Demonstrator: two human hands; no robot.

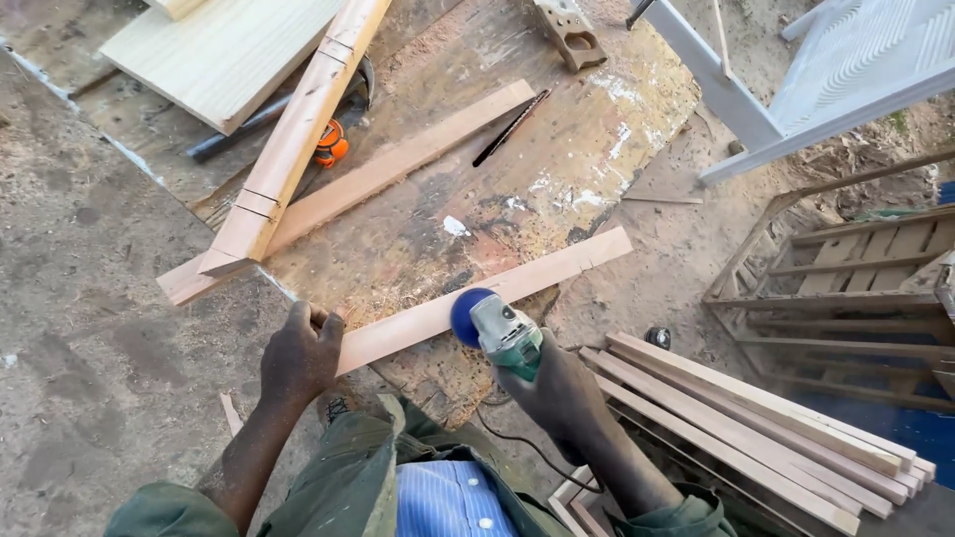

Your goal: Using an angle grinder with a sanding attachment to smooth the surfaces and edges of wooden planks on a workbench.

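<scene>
A long narrow wooden strip [557,270] lies slantwise across a worn, stained plywood bench top [587,129]. My left hand [300,354] presses down on the strip's near left end, fingers curled over it. My right hand [553,390] grips a green and grey angle grinder [505,334], whose blue disc [468,316] rests on the strip's face near the middle. A black cord [517,434] trails from the grinder toward my body.
Two more planks [298,129] [398,164] cross at the bench's left, by a pale board [214,55] and an orange tool [332,144]. A saw blade [510,127] lies mid-bench. Stacked slats [756,428] sit right; a wooden frame [846,288] and white structure [796,89] beyond.
</scene>
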